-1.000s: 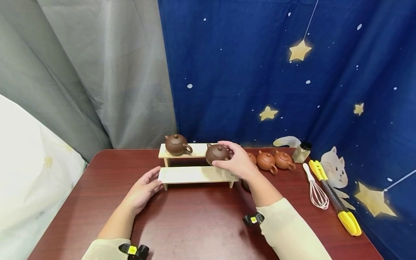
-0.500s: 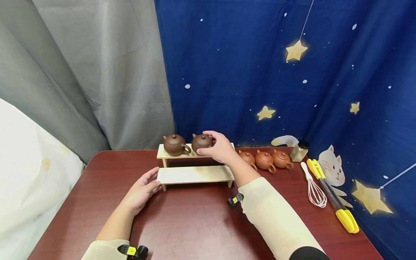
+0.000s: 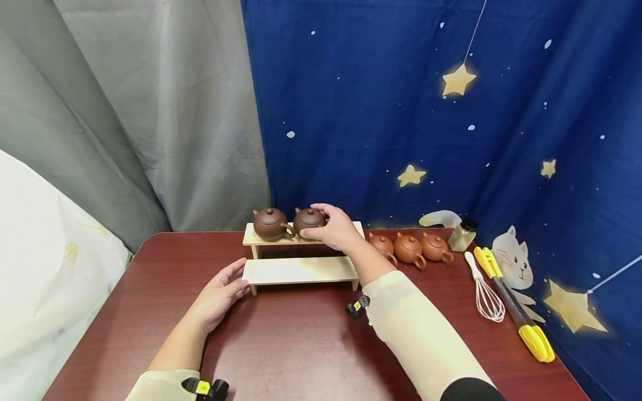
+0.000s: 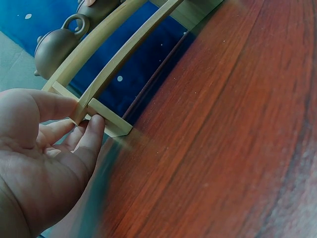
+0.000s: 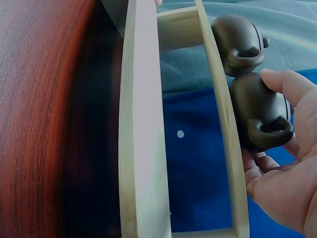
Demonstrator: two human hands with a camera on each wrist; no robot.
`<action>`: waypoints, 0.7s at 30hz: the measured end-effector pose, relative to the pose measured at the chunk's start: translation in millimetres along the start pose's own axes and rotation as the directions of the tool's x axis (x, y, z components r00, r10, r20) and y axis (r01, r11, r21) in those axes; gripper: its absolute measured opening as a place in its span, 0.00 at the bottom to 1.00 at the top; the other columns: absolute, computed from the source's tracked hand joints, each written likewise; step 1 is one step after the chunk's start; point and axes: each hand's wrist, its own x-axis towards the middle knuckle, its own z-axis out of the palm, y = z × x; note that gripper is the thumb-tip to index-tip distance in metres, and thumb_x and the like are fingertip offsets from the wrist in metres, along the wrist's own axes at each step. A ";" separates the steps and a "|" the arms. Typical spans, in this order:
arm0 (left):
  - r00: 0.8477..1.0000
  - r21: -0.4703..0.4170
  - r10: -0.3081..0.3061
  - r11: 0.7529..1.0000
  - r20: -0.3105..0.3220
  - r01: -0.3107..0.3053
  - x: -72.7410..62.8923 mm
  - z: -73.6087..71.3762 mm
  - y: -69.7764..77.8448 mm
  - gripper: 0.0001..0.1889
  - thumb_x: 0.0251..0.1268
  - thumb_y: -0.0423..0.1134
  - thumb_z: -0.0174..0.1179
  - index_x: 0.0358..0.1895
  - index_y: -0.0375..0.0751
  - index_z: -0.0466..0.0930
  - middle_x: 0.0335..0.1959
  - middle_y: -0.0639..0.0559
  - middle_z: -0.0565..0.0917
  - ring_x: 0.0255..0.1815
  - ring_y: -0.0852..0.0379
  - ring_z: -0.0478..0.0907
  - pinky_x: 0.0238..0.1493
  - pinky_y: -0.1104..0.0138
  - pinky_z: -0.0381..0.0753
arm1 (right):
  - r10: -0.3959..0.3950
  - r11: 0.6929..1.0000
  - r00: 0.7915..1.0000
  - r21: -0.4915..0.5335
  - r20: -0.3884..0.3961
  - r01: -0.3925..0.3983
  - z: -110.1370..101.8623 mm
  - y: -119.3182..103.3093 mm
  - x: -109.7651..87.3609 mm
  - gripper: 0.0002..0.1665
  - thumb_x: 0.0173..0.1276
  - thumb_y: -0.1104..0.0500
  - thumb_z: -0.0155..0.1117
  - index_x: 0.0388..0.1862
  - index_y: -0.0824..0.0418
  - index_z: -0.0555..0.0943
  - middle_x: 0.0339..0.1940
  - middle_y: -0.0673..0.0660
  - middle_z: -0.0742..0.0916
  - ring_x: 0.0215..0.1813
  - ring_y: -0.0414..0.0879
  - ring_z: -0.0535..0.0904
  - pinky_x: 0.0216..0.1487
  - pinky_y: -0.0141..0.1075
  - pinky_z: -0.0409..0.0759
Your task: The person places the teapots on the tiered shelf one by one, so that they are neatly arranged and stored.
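My right hand (image 3: 337, 227) grips a dark brown teapot (image 3: 306, 220) round its body, thumb in front and fingers behind. That teapot is upright on the upper tier (image 3: 351, 234) of a two-step wooden display stand; in the right wrist view its handle (image 5: 270, 134) points toward my palm. Just left of it sits a matching dark teapot (image 3: 270, 225), the two close together. My left hand (image 3: 220, 295) holds the left end of the lower tier (image 3: 301, 270). In the left wrist view, thumb and fingertips of the left hand (image 4: 54, 144) pinch that end by its leg.
Several reddish-brown teapots (image 3: 408, 249) stand right of the stand. Beyond them are a black-lidded jar (image 3: 462, 235), a white whisk (image 3: 486, 292) and yellow-tipped tongs (image 3: 516, 306). Blue and grey curtains (image 3: 210, 111) hang behind the dark red table (image 3: 281, 345).
My right hand has carried the dark teapot leftward and back onto the upper tier, beside the other dark one. In the last half second it shifted only slightly. My left hand has stayed put.
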 end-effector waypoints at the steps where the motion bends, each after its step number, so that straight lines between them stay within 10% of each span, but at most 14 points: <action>1: 1.000 0.001 -0.001 1.000 0.000 0.001 -0.1 0.1 0.1 0.37 0.85 0.32 0.50 0.89 0.40 0.44 0.88 0.38 0.55 0.63 0.77 0.75 0.63 0.78 0.79 | 0.002 1.000 1.000 0.001 0.000 -0.002 0.0 0.1 -0.2 0.46 0.58 0.49 0.85 0.76 0.53 0.78 0.64 0.56 0.87 0.64 0.52 0.83 0.68 0.46 0.83; 21: 1.000 -0.001 -0.003 1.000 -0.006 0.003 1.5 -0.3 -3.0 0.37 0.84 0.33 0.51 0.88 0.39 0.45 0.88 0.38 0.55 0.63 0.78 0.75 0.63 0.77 0.80 | -0.021 0.998 0.997 0.065 -0.078 0.026 -23.1 1.5 -38.6 0.40 0.65 0.48 0.80 0.76 0.48 0.78 0.74 0.60 0.81 0.71 0.59 0.78 0.70 0.55 0.82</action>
